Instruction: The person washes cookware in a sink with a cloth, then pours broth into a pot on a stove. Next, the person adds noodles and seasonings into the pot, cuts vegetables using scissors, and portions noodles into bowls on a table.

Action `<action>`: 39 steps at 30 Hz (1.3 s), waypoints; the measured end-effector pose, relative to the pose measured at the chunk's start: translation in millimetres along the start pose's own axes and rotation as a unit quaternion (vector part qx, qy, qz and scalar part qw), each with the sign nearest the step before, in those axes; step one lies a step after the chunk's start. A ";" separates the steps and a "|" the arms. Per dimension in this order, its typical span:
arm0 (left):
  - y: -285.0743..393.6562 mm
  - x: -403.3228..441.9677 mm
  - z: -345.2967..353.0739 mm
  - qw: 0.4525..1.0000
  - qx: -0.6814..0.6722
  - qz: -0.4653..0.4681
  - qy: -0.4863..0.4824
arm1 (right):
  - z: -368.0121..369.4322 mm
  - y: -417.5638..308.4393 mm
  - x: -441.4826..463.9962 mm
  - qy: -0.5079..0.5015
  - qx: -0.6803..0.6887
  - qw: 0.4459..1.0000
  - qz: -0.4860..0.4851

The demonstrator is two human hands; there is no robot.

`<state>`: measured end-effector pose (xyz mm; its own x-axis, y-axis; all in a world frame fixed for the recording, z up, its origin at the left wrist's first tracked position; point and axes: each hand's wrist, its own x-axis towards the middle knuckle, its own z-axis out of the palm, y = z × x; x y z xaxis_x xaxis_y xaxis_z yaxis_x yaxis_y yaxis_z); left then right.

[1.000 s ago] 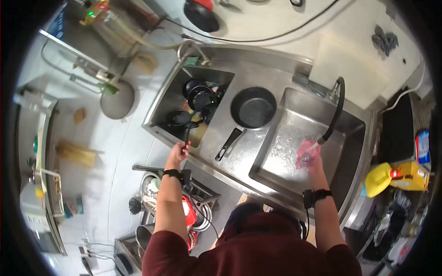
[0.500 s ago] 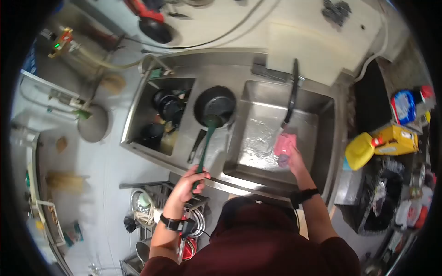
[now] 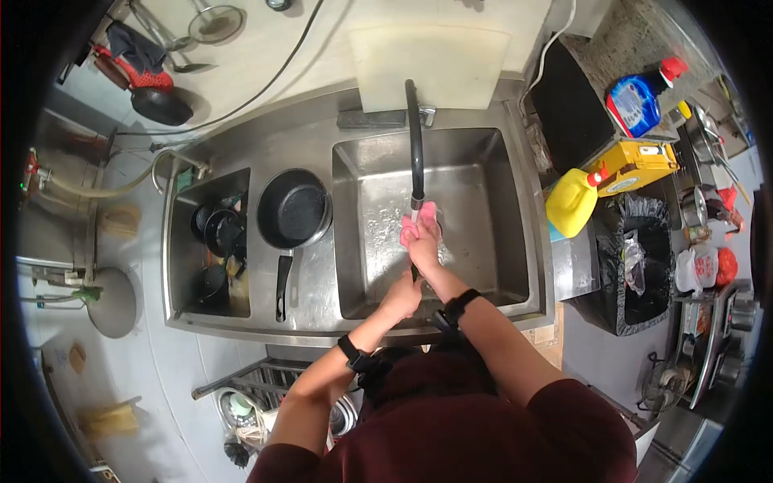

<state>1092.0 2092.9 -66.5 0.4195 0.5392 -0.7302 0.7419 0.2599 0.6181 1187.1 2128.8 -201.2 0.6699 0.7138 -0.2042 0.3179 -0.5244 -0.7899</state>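
Observation:
My left hand (image 3: 402,298) is closed around the handle of a green ladle (image 3: 415,272) over the front of the right sink basin (image 3: 491,233). Only a short dark bit of handle shows; the rest is covered by my hands and the cloth. Just ahead of it, my right hand (image 3: 423,248) is wrapped round a pink cloth (image 3: 429,212), which seems to enclose the ladle. Water runs onto the cloth from the black faucet (image 3: 415,153). To the left, a black saucepan (image 3: 291,211) rests on the steel ledge, its handle pointing toward me.
The left basin (image 3: 182,266) contains several dark pans. A white cutting board (image 3: 431,64) leans behind the faucet. Right of the sink are a yellow bottle (image 3: 573,203), a blue bottle (image 3: 634,106), a yellow box (image 3: 636,167) and a black-lined bin (image 3: 632,274).
My left hand has brought the ladle from over the saucepan rightward into the right basin. My right hand and the pink cloth now meet it under the faucet. The view has shifted.

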 end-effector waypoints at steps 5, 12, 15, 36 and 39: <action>-26.1 -8.6 -21.2 0.997 -0.054 0.018 -0.046 | -23.5 -4.2 35.4 -0.212 0.106 0.970 0.060; -20.5 -53.1 -66.8 0.955 -0.236 -0.040 -0.176 | -64.3 13.5 87.0 -0.500 0.348 0.792 -0.035; -20.7 -40.3 -66.3 0.942 -0.280 -0.033 -0.183 | -55.8 19.4 99.3 -0.415 0.575 0.695 0.123; -44.9 16.3 -21.5 0.925 -0.357 -0.086 -0.095 | -53.6 -6.9 76.9 -0.022 0.793 0.579 0.191; -31.3 17.6 -12.9 0.944 -0.321 -0.049 -0.060 | -54.1 -22.2 66.4 0.059 0.685 0.677 0.263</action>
<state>1069.5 2104.6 -94.9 0.4512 0.4025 -0.7965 0.3266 0.7561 0.5671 1260.8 2162.7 -166.0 0.5238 0.5115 -0.6812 -0.8514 0.2886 -0.4380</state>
